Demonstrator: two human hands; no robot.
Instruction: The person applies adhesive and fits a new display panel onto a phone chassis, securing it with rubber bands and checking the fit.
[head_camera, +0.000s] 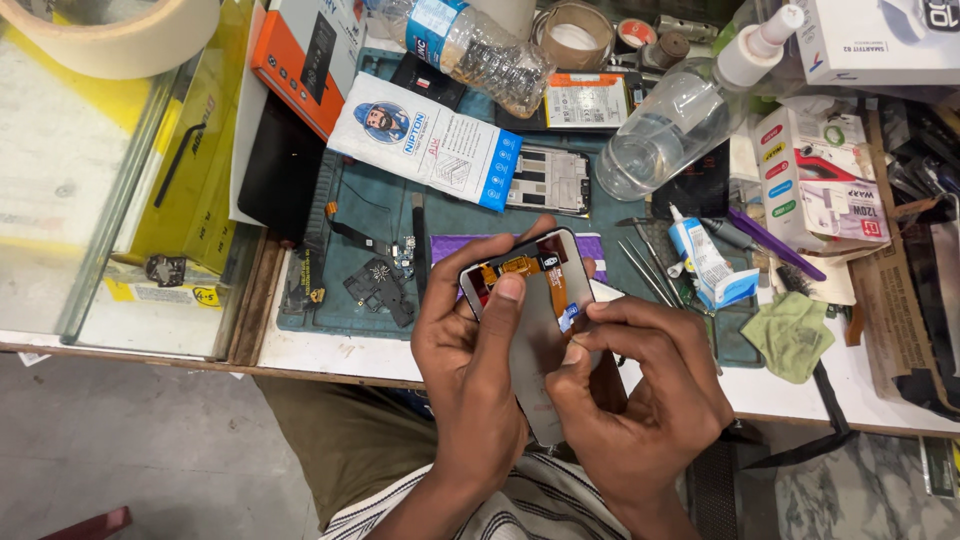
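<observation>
The left hand (470, 370) is gripping the phone display panel (535, 330) back side up, thumb pressing along its grey rear face, apparently to keep it steady above the bench edge. The right hand (630, 390) is pinching closed on the small blue tab (568, 317) at the end of the orange flex cable (520, 268), at 3 o'clock from the panel centre. The teal work mat (460, 215) is lying at 12 o'clock, tweezers (645, 270) at 2 o'clock within reach.
</observation>
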